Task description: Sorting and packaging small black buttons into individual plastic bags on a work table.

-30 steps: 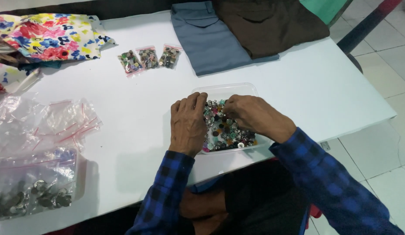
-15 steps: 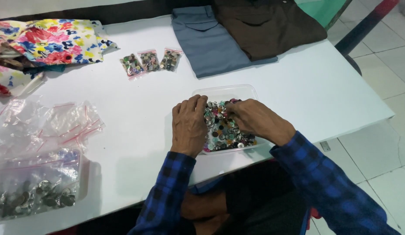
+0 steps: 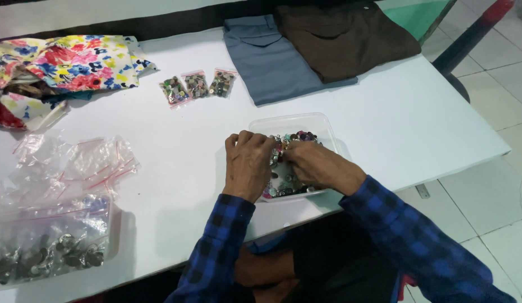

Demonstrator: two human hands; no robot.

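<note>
1. At 6 o'clock, the left hand (image 3: 248,164) and right hand (image 3: 320,165) rest in the clear tray (image 3: 322,124) of mixed buttons (image 3: 297,137), fingers curled and narrow; a pinched button cannot be told.
2. At 8 o'clock, a large bag of dark buttons (image 3: 45,249) and empty zip bags (image 3: 76,168) wait.
3. At 11 o'clock, three small filled bags (image 3: 197,86) lie done; the tray is still full.
4. At 12 o'clock lie folded trousers (image 3: 277,59).

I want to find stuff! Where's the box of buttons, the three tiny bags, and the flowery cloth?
box of buttons (image 3: 322,126), head view, bare far rim.
three tiny bags (image 3: 197,86), head view, middle bag.
flowery cloth (image 3: 76,62), head view, top fold.
</note>
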